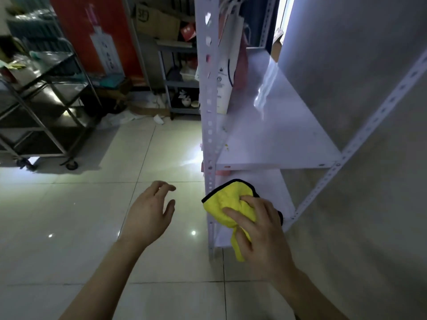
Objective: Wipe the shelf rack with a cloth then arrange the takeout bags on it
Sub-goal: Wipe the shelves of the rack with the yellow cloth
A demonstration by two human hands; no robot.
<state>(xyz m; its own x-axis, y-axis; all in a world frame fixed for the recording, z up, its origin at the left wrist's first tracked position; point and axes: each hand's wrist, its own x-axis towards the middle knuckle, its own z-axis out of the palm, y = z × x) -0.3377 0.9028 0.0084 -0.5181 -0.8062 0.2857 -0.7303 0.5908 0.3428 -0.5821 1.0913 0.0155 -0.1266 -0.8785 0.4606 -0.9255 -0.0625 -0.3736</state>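
- The right grip (261,229) is a bare hand with its fingers curled round a yellow cloth (227,202), which is bunched in the palm.
- The cloth has a dark edge. One flap spreads up and to the left, and a tail hangs down below the thumb.
- The cloth is at the front left corner of the rack (209,88), just beside the front post and level with the lower shelf (258,181). Whether it touches the shelf cannot be told.
- The left grip (150,213) holds nothing. Its fingers are loosely spread and slightly bent, and it hangs over the floor (92,227), apart from the rack and the cloth.
- The rack is white, with slotted angle posts, and stands against a grey wall (369,65) on the right.
- The middle shelf (277,139) is bare at the front, with a few small specks near its left edge.
- At the far end of that shelf a white bag (227,72) stands upright against the post, with a pink bag (241,65) just behind it.
- To the left, well apart, a steel cart (46,100) on castors stands on the tiled floor.
- Further back are a grey shelf unit (180,82), a cardboard box (157,21) and a red poster (99,35).
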